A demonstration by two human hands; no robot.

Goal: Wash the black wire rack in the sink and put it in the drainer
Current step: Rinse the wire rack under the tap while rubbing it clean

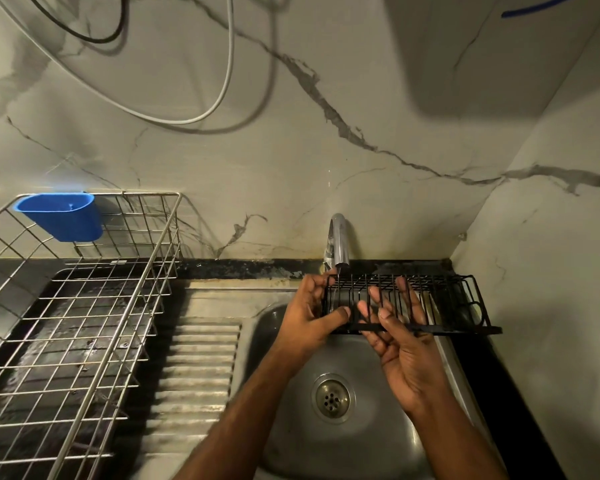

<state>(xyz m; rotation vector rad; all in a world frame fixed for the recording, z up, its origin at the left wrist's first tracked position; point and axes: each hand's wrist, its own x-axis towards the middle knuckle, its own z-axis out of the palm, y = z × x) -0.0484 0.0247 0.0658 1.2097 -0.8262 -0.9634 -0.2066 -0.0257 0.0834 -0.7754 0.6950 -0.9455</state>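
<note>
Steel sink [291,445] nearest the camera, round drain strainer [332,399] in the basin floor, both forearms reaching in over it from the bottom edge. Ribbed steel draining board [194,372] just left of the basin. Right hand [400,344] palm up over the basin, fingers straight and spread, pressed against the underside and near face of the black wire rack [426,299], fingertips poking up between the wires; no curl round anything. Left hand [309,317] grips the rack's left end, thumb across the front bar, fingers wrapped round the back edge. Rack held level above the back of the sink, its left end right under the spout of the chrome tap [339,242], right end sticking out past the basin over the dark counter strip by the right wall. Whether water is running can't be told. Left side: metal wire drainer [84,334] on the wet black counter, well apart from the rack, blue plastic cup [61,216] hooked on its back rim. Behind: marble-look wall [291,150], white cable [222,81] and black cable [94,36] looping down it.
</note>
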